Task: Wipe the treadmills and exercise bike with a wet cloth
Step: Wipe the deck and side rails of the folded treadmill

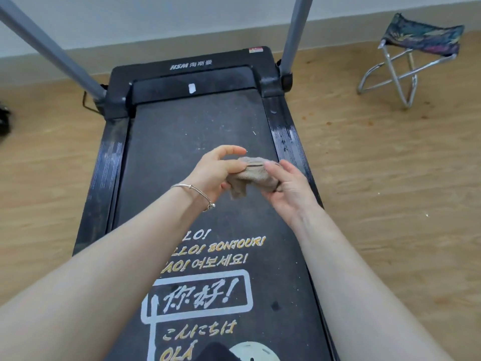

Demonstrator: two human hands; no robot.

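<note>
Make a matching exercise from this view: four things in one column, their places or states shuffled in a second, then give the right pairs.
Things:
1. cloth
2. folding stool
3. bracelet
4. treadmill

Places or states:
A. on the left wrist
B. on the wooden floor at the right
C. bunched between both hands
D. under the hands, its belt printed with greetings

Pairs: 1-C, 2-B, 3-A, 4-D

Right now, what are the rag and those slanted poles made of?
The rag looks like soft beige terry cotton: it is fuzzy and crumples in both hands. The poles seem to be painted metal tubes: smooth, matte grey, straight. Plastic can't be ruled out.
</note>
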